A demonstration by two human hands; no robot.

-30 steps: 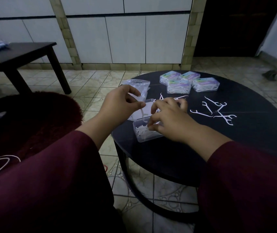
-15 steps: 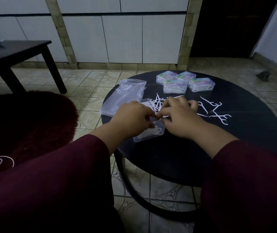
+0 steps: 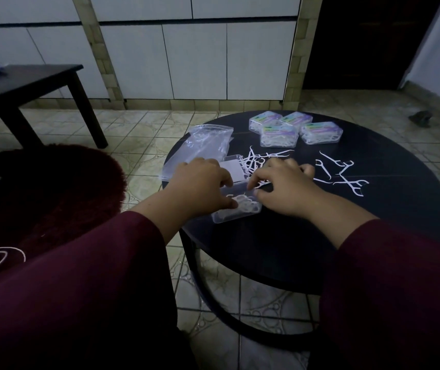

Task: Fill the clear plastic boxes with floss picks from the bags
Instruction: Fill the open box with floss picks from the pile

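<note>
On the round desk [image 3: 373, 236], the left hand [image 3: 200, 185] is steadying the open clear box [image 3: 236, 209], fingers curled on it, while the right hand [image 3: 285, 185] is pinching floss picks [image 3: 260, 184] (best lowered in flat, aligned).

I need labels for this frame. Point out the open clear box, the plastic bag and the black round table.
open clear box [image 3: 236, 215]: head view, near front wall of its tray.
plastic bag [image 3: 208, 141]: head view, middle of the crinkled film.
black round table [image 3: 373, 222]: head view, bare top at right.
</note>
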